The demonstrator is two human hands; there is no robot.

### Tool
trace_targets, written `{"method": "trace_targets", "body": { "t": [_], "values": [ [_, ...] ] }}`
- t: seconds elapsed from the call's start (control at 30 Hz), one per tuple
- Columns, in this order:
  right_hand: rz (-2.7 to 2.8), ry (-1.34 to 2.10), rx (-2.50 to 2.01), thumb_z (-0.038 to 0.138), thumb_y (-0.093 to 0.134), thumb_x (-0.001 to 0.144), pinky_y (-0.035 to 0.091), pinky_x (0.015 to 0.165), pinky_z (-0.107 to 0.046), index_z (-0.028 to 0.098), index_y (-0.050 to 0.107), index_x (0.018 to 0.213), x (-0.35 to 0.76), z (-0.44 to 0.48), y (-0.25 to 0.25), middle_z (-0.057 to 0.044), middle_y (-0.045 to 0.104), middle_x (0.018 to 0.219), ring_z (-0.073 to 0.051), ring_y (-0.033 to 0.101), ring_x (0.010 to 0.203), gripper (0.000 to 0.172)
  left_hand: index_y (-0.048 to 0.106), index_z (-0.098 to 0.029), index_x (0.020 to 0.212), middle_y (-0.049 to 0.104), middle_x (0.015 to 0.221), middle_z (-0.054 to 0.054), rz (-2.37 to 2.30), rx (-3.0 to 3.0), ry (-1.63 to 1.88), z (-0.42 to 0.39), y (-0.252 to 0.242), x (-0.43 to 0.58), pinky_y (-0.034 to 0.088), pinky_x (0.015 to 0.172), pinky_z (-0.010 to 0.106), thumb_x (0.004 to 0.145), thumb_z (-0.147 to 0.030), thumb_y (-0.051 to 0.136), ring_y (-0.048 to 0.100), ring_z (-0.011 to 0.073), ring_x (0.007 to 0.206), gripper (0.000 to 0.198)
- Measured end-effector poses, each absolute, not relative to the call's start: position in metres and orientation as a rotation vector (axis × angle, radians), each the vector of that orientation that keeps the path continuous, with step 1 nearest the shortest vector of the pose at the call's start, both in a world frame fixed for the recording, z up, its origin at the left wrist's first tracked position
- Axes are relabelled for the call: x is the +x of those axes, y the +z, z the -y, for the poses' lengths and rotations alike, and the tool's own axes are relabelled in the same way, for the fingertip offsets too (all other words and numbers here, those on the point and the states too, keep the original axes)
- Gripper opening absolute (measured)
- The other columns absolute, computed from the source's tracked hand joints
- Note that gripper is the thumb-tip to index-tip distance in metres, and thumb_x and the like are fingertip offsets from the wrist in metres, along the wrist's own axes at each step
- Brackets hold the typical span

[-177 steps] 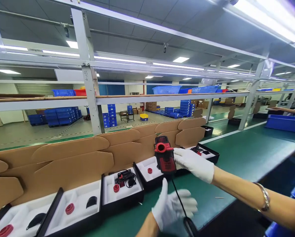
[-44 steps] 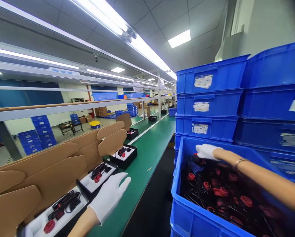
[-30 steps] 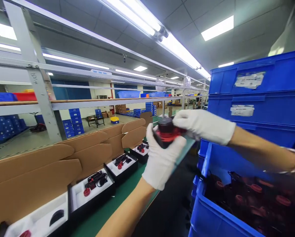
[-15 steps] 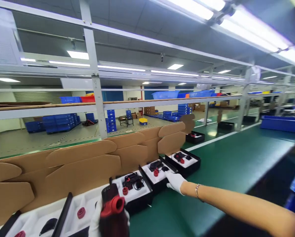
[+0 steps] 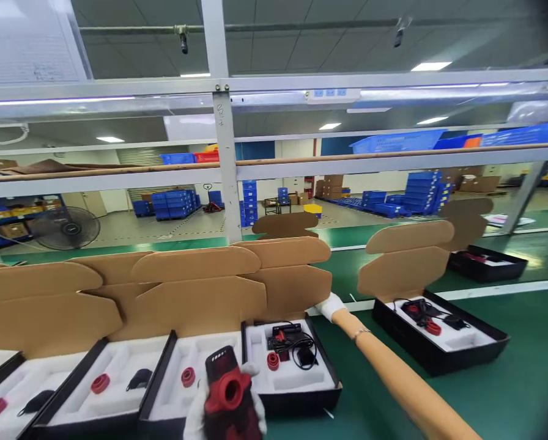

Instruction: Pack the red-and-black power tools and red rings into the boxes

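Observation:
My left hand [image 5: 194, 412], in a white glove, is wrapped around a red and black power tool [image 5: 230, 391] with a round red opening facing me. It holds the tool over the front of the open boxes. My gloved right hand [image 5: 331, 307] reaches to the right edge of an upright cardboard lid [image 5: 296, 284]; its fingers are partly hidden behind the lid. The open black box [image 5: 331, 394] below that lid carries a red ring [image 5: 273, 361], a coiled black cable [image 5: 305, 351] and dark parts in white foam. Another brown lid [image 5: 285, 225] stands farther back.
Several open boxes with white foam [image 5: 122, 366] line up to the left. A filled box [image 5: 439, 333] sits apart on the green belt [image 5: 531, 379] at right. Beyond a white strip is another open box [image 5: 489, 264]. A metal post [image 5: 228, 183] and shelf rail stand behind.
The view has turned left. My right hand has gone from the front of a middle box to behind a lid. That box has left the front row, and a lid now shows farther back.

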State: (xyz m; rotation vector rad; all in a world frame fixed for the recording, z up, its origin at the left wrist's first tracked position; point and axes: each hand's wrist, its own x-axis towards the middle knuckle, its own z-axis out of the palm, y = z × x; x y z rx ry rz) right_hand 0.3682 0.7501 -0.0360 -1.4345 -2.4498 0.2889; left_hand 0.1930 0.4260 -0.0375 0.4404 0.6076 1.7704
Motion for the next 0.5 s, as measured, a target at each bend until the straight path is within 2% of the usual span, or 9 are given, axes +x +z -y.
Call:
{"method": "trace_targets", "body": {
  "t": [0.07, 0.13, 0.2, 0.27, 0.33, 0.4, 0.5],
  "values": [
    [2.343, 0.457, -1.446, 0.040, 0.047, 0.098, 0.047, 0.094, -0.043, 0.013, 0.060, 0.115, 0.387, -0.723, -0.035, -0.014, 0.061, 0.115, -0.024, 0.059, 0.104, 0.034, 0.069, -0.018, 0.111, 0.073, 0.103, 0.012, -0.559, 0.435, 1.772, -0.427, -0.039, 0.193, 0.057, 0.070, 0.040, 0.073, -0.058, 0.068, 0.069, 0.0244, 0.074, 0.055],
    [2.269, 0.638, -1.415, 0.039, 0.035, 0.100, 0.050, 0.088, -0.042, 0.014, 0.064, 0.107, 0.405, -0.684, -0.034, -0.017, 0.065, 0.105, -0.026, 0.062, 0.096, 0.039, 0.072, -0.013, 0.101, 0.073, 0.103, 0.013, -0.532, 0.413, 1.813, -0.428, -0.041, 0.195, 0.055, 0.088, 0.042, 0.073, -0.056, 0.069, 0.069, 0.0265, 0.087, 0.052],
    [2.251, 0.893, -1.281, 0.043, 0.028, 0.100, 0.053, 0.080, -0.043, 0.015, 0.066, 0.102, 0.411, -0.635, -0.034, -0.018, 0.067, 0.095, -0.027, 0.064, 0.086, 0.047, 0.071, -0.011, 0.104, 0.073, 0.103, 0.014, -0.524, 0.398, 1.872, -0.427, -0.042, 0.198, 0.049, 0.100, 0.043, 0.076, -0.055, 0.065, 0.068, 0.0281, 0.098, 0.052],
    [2.276, 1.179, -1.069, 0.052, 0.028, 0.098, 0.055, 0.075, -0.043, 0.016, 0.066, 0.106, 0.400, -0.579, -0.034, -0.016, 0.067, 0.092, -0.027, 0.065, 0.082, 0.053, 0.069, -0.009, 0.109, 0.072, 0.104, 0.015, -0.512, 0.413, 1.878, -0.424, -0.040, 0.202, 0.047, 0.102, 0.041, 0.081, -0.054, 0.059, 0.066, 0.0276, 0.102, 0.055],
    [2.304, 1.446, -0.772, 0.060, 0.034, 0.096, 0.056, 0.079, -0.042, 0.017, 0.065, 0.114, 0.376, -0.526, -0.032, -0.014, 0.067, 0.099, -0.025, 0.065, 0.087, 0.055, 0.068, -0.007, 0.110, 0.072, 0.104, 0.015, -0.498, 0.430, 1.809, -0.416, -0.035, 0.206, 0.049, 0.098, 0.039, 0.082, -0.056, 0.055, 0.067, 0.0265, 0.098, 0.058],
    [2.247, 1.672, -0.460, 0.061, 0.039, 0.095, 0.055, 0.084, -0.039, 0.020, 0.065, 0.115, 0.348, -0.483, -0.026, -0.011, 0.066, 0.104, -0.023, 0.063, 0.089, 0.053, 0.070, -0.006, 0.105, 0.072, 0.099, 0.015, -0.512, 0.435, 1.755, -0.404, -0.029, 0.205, 0.052, 0.091, 0.036, 0.080, -0.058, 0.056, 0.068, 0.0251, 0.089, 0.059],
    [2.064, 1.940, -0.130, 0.061, 0.049, 0.092, 0.056, 0.076, -0.036, 0.022, 0.068, 0.109, 0.315, -0.445, -0.014, -0.009, 0.067, 0.100, -0.021, 0.062, 0.082, 0.047, 0.069, -0.007, 0.109, 0.072, 0.097, 0.014, -0.540, 0.457, 1.755, -0.381, -0.026, 0.194, 0.051, 0.091, 0.038, 0.081, -0.066, 0.056, 0.067, 0.0246, 0.087, 0.067]
  ]
}}
